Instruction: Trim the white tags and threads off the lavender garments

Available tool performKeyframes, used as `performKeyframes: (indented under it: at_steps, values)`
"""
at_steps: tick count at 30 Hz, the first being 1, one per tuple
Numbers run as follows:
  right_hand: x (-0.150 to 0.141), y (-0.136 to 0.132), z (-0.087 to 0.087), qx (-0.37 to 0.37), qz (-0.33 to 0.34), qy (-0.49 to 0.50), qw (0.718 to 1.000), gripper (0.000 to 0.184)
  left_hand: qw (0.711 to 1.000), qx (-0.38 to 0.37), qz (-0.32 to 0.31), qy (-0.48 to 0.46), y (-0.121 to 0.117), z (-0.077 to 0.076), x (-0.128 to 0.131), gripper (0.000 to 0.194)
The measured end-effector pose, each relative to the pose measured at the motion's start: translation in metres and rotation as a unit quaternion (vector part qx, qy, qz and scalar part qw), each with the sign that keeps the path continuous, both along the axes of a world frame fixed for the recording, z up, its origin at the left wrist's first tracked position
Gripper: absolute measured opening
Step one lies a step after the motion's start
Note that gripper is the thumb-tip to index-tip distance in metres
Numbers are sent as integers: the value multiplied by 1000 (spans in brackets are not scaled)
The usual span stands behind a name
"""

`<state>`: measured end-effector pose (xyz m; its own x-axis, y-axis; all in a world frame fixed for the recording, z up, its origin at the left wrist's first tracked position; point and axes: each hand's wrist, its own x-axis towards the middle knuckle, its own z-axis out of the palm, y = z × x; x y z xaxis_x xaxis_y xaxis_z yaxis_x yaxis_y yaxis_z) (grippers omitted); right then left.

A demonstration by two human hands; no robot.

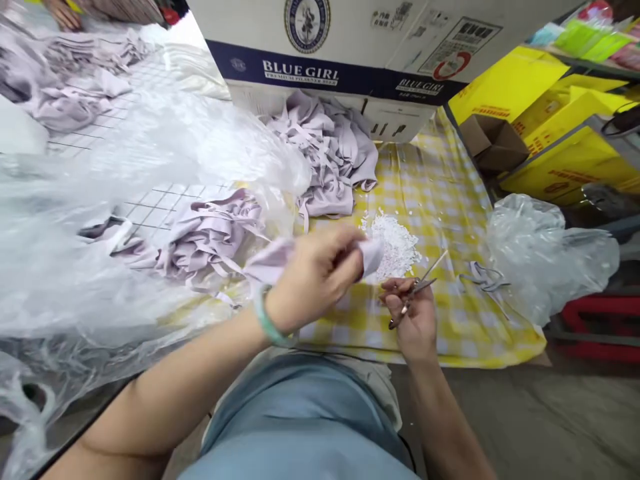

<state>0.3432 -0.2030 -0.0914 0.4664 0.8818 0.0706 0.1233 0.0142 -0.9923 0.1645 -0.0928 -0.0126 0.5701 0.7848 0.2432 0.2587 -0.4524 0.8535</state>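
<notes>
My left hand [317, 280], with a pale green bangle at the wrist, is closed on a piece of lilac fabric [270, 262] that shows on both sides of the fingers. Motion blurs the fabric somewhat. In my right hand [413, 310] are small scissors [423, 283], blades apart and pointing up to the right. Just beyond the hands lies a heap of tiny white scraps [395, 247] on the yellow checked tablecloth [430, 180]. One pile of lilac fabric pieces [207, 233] is left of my left hand; another lilac pile [330, 153] lies farther back against a carton.
A large white and blue carton [350, 40] stands at the back. Clear plastic sheeting [150, 147] covers much of the left side. A plastic bag [550, 247] and a loose lilac strap [485, 277] lie right. Yellow boxes [520, 80] stand beyond. Another person's hand [64, 15] shows top left.
</notes>
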Motion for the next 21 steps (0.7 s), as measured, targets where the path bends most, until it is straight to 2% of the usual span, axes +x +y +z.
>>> performKeyframes:
  at_steps: [3,4,6,7,9,11,13,16,19,21]
  values:
    - [0,-7,-9,-23,-8,19,1000,29,990,-86,-97,54,-6,-27,-7,23]
    - [-1,-9,-11,-28,-10,18,999,29,988,-110,-92,55,-4,-33,-17,26]
    - [-1,-12,-15,-32,-12,12,999,28,990,-123,-18,61,4,-39,-42,28]
    - [0,-12,-17,-33,-13,6,999,28,992,-90,31,77,9,-39,-54,27]
    - [0,-11,-19,-39,-17,-14,999,29,986,25,102,126,20,-37,-73,23]
    - [0,-8,-22,-48,-23,-44,998,30,970,141,111,162,27,-33,-82,21]
    - [-1,-5,-24,-55,-31,-87,994,31,960,209,90,162,29,-30,-81,21]
    - [1,-5,-26,-66,-46,-138,987,29,960,245,30,131,17,-32,-68,17]
    - [6,-7,-26,-77,-59,-127,987,25,963,211,-94,142,-13,-43,-44,8]
    - [9,-9,-24,-86,-57,-119,988,24,959,181,-138,168,-36,-52,-30,11]
